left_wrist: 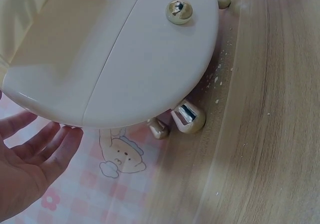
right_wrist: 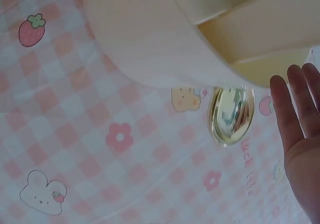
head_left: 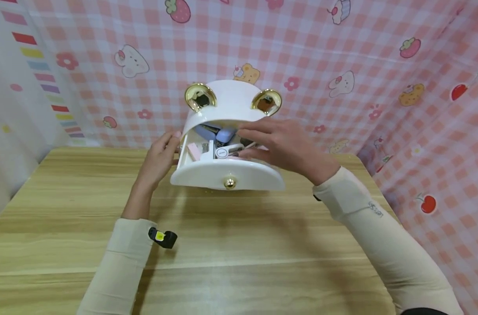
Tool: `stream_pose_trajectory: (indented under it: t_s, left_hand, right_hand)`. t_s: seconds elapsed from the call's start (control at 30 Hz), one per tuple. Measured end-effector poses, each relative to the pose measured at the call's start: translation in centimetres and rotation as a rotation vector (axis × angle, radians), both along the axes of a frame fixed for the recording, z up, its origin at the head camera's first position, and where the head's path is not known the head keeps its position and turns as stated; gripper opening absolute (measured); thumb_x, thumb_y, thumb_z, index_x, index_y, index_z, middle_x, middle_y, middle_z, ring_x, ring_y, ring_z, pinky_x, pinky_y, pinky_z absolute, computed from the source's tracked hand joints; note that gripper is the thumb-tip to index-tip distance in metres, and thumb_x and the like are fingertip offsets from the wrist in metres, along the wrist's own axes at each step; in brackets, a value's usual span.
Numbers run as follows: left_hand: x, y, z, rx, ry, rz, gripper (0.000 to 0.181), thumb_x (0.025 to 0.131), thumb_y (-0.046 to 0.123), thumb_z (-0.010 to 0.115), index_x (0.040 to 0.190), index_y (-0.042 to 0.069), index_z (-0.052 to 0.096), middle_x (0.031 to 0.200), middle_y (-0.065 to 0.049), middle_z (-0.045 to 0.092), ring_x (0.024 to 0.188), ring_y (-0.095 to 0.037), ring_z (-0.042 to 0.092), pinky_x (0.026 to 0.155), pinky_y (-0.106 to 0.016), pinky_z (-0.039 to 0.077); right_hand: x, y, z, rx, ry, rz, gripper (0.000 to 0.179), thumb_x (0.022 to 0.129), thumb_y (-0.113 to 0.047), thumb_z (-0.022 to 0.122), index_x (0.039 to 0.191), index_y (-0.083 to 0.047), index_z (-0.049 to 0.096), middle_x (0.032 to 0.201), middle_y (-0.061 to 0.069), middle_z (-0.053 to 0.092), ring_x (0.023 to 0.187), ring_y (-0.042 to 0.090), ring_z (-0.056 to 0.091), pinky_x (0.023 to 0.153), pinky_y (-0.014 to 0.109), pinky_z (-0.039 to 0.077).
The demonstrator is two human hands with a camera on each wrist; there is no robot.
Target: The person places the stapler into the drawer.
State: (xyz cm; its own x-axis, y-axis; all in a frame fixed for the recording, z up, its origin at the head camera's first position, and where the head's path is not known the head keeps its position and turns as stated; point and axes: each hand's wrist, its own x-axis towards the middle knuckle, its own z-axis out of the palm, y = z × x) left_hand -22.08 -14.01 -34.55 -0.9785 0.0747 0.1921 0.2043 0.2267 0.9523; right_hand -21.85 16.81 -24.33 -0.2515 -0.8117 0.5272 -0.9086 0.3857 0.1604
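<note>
A white box with two gold-rimmed ears (head_left: 232,98) stands at the table's back, its upper drawer (head_left: 207,175) pulled out. Inside lie a blue object (head_left: 225,134), a pink block (head_left: 193,151) and a white piece with a round label (head_left: 222,152). My left hand (head_left: 157,159) touches the box's left side; the left wrist view shows this hand's (left_wrist: 35,159) fingertips along the edge of the white front (left_wrist: 115,49). From the right, my right hand (head_left: 284,142) reaches over the drawer, fingertips among its contents. In the right wrist view the right hand's (right_wrist: 305,134) fingers look straight.
The box stands on a wood-grain table (head_left: 223,245), with gold ball feet (left_wrist: 189,116) under it. A pink checked cloth (head_left: 164,57) hangs close behind and on the right. White specks (left_wrist: 216,79) lie on the table beside the box.
</note>
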Motion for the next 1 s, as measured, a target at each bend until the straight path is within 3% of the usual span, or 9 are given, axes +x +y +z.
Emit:
stream_pose_trajectory:
  t_s: [0.43, 0.73, 0.83, 1.0]
  left_hand:
    - [0.1, 0.1, 0.2, -0.003, -0.005, -0.008, 0.06, 0.108, 0.05, 0.037, 0.139, 0.001, 0.053, 0.127, -0.02, 0.053, 0.111, -0.027, 0.057, 0.091, -0.041, 0.059]
    - [0.2, 0.2, 0.2, 0.007, -0.018, 0.003, 0.059, 0.108, 0.049, 0.038, 0.139, 0.001, 0.053, 0.126, -0.022, 0.053, 0.113, -0.029, 0.057, 0.091, -0.041, 0.059]
    - [0.2, 0.2, 0.2, 0.004, -0.014, 0.007, 0.059, 0.108, 0.049, 0.038, 0.138, 0.001, 0.053, 0.126, -0.021, 0.054, 0.113, -0.029, 0.058, 0.09, -0.041, 0.059]
    - [0.1, 0.2, 0.1, -0.001, -0.006, 0.008, 0.058, 0.108, 0.049, 0.038, 0.136, 0.0, 0.054, 0.126, -0.021, 0.055, 0.112, -0.028, 0.059, 0.089, -0.04, 0.059]
  right_hand:
    - [1.9, 3.7, 0.2, -0.092, 0.059, -0.074, 0.043, 0.083, -0.02, 0.086, 0.119, -0.001, 0.073, 0.118, 0.015, 0.072, 0.104, 0.031, 0.069, 0.088, 0.047, 0.058]
    - [5.0, 4.3, 0.7, -0.12, 0.107, -0.117, 0.04, 0.097, -0.032, 0.072, 0.126, -0.005, 0.069, 0.117, 0.012, 0.07, 0.102, 0.032, 0.068, 0.083, 0.049, 0.058]
    - [6.0, 4.1, 1.0, -0.114, 0.151, -0.102, 0.041, 0.097, -0.031, 0.072, 0.127, -0.004, 0.068, 0.114, 0.012, 0.07, 0.097, 0.031, 0.069, 0.078, 0.048, 0.06]
    - [7.3, 3.2, 0.9, -0.134, 0.263, -0.065, 0.037, 0.098, -0.034, 0.069, 0.121, -0.005, 0.071, 0.1, 0.011, 0.071, 0.077, 0.028, 0.066, 0.06, 0.041, 0.058]
